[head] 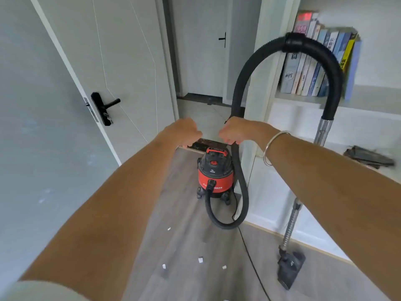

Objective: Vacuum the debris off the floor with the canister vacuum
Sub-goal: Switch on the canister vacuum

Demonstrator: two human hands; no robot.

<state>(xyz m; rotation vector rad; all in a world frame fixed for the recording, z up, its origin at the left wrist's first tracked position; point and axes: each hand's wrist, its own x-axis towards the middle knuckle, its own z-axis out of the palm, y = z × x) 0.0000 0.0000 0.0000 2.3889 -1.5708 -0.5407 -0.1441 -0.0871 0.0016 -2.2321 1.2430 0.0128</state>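
While the right hand (236, 130) curls round the black hose (243, 183), the left hand (184, 131) is fisted, apparently holding nothing.

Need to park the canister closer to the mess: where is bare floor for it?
Bare floor lies between the canister and the white debris bits, left of the hose loop. Another strip runs between the power cord and the floor head. It is crowded at the canister's right, where hose and cord bunch.
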